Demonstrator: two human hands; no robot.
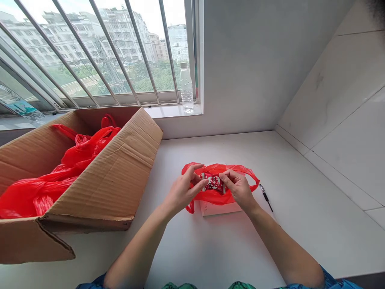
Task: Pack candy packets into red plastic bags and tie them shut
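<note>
So the person is at a white counter under the window, and both hands meet on a small packet, red and white with a big red character printed on it. The left hand pinches its left end between thumb and fingertips, and the right hand does the same on the right end, with the other fingers curled loosely. I'd say gripping it by both ends like that is what holds it flat and face up. The packet sits just above a red plastic bag, touching it or nearly so. The bag is spread over a white pad or flat box, I can't tell which, and one of its handles loops out to the right. A black pen lies just beside that handle, near the right hand. Off to the left is a big cardboard box with its flaps open, which leaves the heap of red bags inside easy to reach. A water bottle stands on the sill, well apart from everything else.
</note>
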